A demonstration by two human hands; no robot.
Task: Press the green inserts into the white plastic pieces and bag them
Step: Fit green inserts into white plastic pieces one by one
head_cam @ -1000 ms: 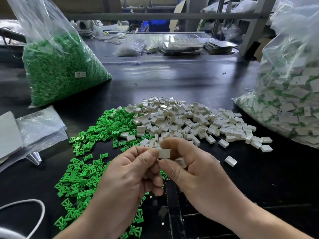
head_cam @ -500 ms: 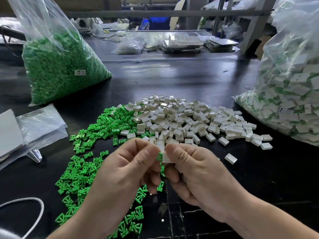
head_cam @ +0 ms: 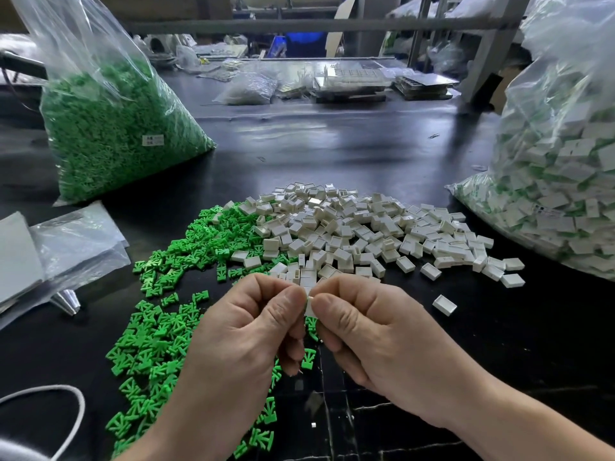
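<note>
My left hand and my right hand meet thumb to thumb above the table's near middle, and both pinch one small white plastic piece between them. Most of that piece is hidden by the fingers, and I cannot see a green insert in it. Beyond the hands lies a heap of loose white pieces. Loose green inserts spread to its left and under my left hand. A clear bag of assembled white-and-green pieces stands at the right.
A big clear bag of green inserts stands at the back left. Flat empty plastic bags lie at the left edge, a white cord at the bottom left. Trays and small bags crowd the far side of the black table.
The white piece showed its broad face between my fingertips a second ago. The hands have closed together, the green insert seen between them half a second ago is hidden, and only the piece's edge shows.
</note>
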